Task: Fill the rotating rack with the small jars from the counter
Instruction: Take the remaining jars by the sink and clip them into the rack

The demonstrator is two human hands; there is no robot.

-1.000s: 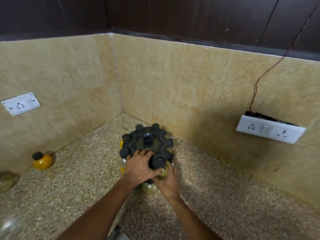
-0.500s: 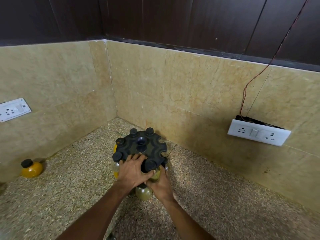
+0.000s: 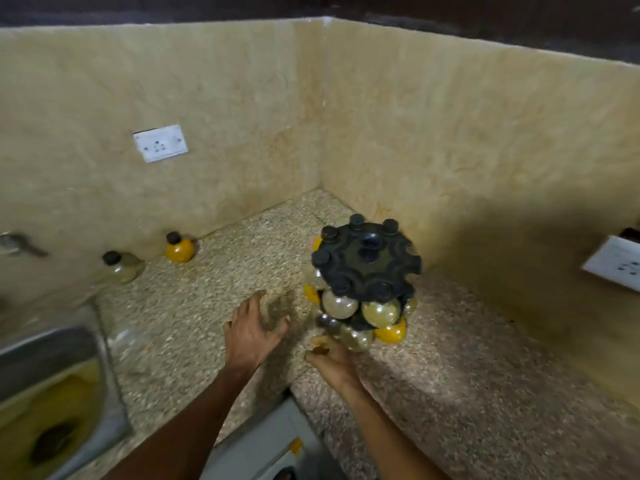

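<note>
While the black plastic rotating rack point(image 3: 366, 263) stood near the corner of the speckled stone counter point(image 3: 450, 375), well stocked with round glass jars on its tiers, the action pointed the other way. Two small jars were left loose, both against the left-hand wall: an orange-filled round jar with a black cap point(image 3: 179, 248) and, further left, a pale, nearly clear round jar with a black cap point(image 3: 122, 266). Both sat upright, caps up, well apart from the rack and off to the left and away from the person.

The left hand point(image 3: 251, 329) hovered over bare counter, fingers spread, palm down, holding nothing. It was plainly the nearer one to those loose jars, with open counter between it and them. The right hand point(image 3: 330, 353) sat just beside the lowest tier of the rack, fingers loosely curled near a pale jar there; whether it actually gripped that jar could not be told through the blur.

On that evidence, the fetch looked like a left-hand job: reach forward and left, orange jar first as the closer, taken around the body below its cap. Empty notches showed on the rack's top disc at the right side, so there seemed room to fill. A steel sink point(image 3: 52, 386) lay at the near left, below the reach line.
</note>
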